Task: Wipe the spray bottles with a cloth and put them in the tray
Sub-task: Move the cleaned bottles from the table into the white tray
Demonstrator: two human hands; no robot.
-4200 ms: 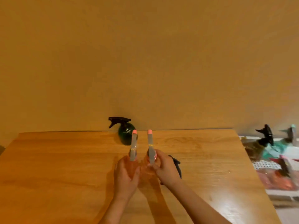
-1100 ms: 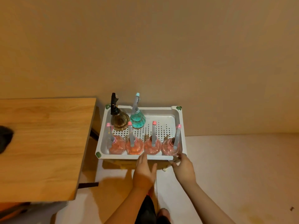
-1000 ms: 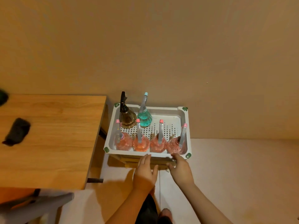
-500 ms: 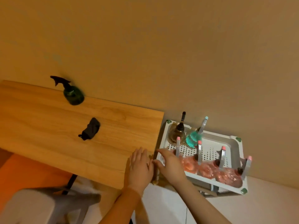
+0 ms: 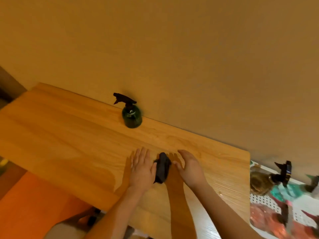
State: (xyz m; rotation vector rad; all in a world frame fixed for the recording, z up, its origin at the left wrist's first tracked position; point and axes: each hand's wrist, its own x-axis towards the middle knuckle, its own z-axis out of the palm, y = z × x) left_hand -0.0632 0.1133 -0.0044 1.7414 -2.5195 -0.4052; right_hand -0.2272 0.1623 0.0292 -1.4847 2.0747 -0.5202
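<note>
1. Both hands are over the wooden worktop [image 5: 72,138], one on either side of a dark cloth [image 5: 162,167] that lies bunched on the wood
2. The left hand [image 5: 142,169] is palm down with its fingers [image 5: 140,155] straight and slightly spread; its thumb side is touching or just beside the cloth's left edge, and it holds nothing
3. The right hand [image 5: 190,167] is tilted on edge, its fingers [image 5: 185,153] relaxed and gently bent, thumb towards the cloth; it grips nothing, and whether it touches the cloth I cannot tell
4. A green spray bottle [image 5: 131,115] with a black trigger head stands upright at the far edge of the worktop, close to the wall [image 5: 172,49] and well apart from both hands
5. At the right edge of the view, beside the worktop's end, sits the white perforated tray [image 5: 259,199], blurred; it holds a brownish bottle [image 5: 260,182] with a black trigger, a teal bottle [image 5: 286,192] and pink bottles [image 5: 265,218] nearer the camera
</note>
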